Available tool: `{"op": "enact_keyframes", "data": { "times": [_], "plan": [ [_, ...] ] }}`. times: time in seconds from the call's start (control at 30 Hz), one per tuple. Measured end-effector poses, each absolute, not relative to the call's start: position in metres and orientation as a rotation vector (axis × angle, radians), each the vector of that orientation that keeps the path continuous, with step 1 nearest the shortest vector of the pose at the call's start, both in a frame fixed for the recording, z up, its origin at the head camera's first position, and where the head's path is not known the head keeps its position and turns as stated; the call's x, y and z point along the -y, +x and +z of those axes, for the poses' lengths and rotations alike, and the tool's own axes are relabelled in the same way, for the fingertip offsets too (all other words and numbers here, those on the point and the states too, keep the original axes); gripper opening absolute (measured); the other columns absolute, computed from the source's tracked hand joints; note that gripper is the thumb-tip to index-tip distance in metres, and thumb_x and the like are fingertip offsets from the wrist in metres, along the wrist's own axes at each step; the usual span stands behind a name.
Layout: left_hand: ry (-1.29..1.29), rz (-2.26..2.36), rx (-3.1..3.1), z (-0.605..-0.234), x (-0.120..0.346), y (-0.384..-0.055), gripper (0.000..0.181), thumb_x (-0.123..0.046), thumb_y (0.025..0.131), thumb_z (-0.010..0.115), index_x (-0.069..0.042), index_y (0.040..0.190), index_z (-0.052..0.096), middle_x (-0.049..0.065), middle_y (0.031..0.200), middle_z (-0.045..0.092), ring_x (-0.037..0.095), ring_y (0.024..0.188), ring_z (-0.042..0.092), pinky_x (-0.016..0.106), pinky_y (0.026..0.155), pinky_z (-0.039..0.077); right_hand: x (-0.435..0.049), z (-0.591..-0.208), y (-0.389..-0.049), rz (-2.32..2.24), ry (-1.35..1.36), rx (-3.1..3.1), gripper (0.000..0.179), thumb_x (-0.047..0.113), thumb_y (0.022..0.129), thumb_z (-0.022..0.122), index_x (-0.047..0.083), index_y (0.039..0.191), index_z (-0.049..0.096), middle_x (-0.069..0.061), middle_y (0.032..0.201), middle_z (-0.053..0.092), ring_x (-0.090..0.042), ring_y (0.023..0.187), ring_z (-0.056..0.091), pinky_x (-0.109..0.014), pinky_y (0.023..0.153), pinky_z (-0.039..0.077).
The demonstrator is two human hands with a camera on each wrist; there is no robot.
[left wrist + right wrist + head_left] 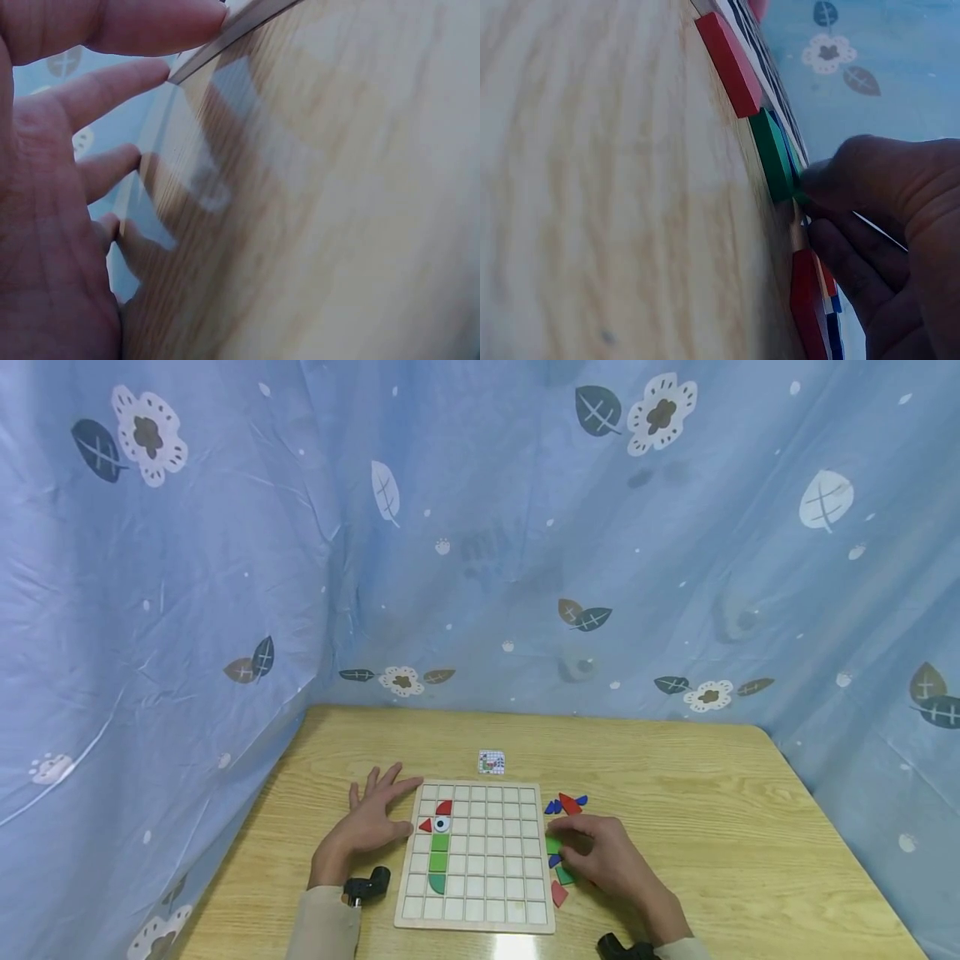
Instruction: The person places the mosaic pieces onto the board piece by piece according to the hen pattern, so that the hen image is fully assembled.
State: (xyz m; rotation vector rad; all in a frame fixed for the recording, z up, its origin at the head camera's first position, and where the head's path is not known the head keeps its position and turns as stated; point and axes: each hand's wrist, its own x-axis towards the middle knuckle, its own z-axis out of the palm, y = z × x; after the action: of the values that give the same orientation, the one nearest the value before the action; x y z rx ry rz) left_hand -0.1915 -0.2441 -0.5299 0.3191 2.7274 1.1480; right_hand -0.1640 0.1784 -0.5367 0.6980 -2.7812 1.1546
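Pinching a light green piece, right hand had thumb and finger clamped on it | board lay just left of those fingertips | dark green piece and red piece sat nearside of that thumb | left hand (fingers spread apart) touched board's edge with thumb and forefinger

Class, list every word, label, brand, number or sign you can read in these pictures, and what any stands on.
No text can be read for certain.
Curtain: faint letter-like marks, too blurred to read.
Small card: any lettering is too small to read.
Grid board: no writing visible.
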Motion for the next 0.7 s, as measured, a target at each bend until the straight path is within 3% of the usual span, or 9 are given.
{"op": "enact_keyframes", "data": {
  "times": [0.5,0.7],
  "plan": [
    [0.305,1.147,-2.727,-0.5284,0.244,-0.1912,0.082,-0.011,0.082,0.076,-0.016,0.161,0.056,0.023,0.182,0.017,0.055,0.167,-0.009,0.077,0.124,-0.021,-0.1778,-0.5395,-0.1597,1.147,0.761,2.722,0.035,-0.002,0.087,0.084,0.019,0.115,0.084,0.01,0.113,0.082,-0.008,0.108,0.075,-0.033,0.097,0.063],
    [0.317,1.128,-2.732,-0.5287,0.2453,-0.1917,0.082,-0.013,0.083,0.076,-0.017,0.162,0.055,0.023,0.183,0.016,0.055,0.167,-0.009,0.078,0.124,-0.021,-0.1798,-0.5327,-0.1545,1.172,0.595,2.782,0.032,0.004,0.089,0.085,0.023,0.115,0.084,0.016,0.113,0.081,-0.007,0.11,0.075,-0.032,0.099,0.062]
  ]
}}
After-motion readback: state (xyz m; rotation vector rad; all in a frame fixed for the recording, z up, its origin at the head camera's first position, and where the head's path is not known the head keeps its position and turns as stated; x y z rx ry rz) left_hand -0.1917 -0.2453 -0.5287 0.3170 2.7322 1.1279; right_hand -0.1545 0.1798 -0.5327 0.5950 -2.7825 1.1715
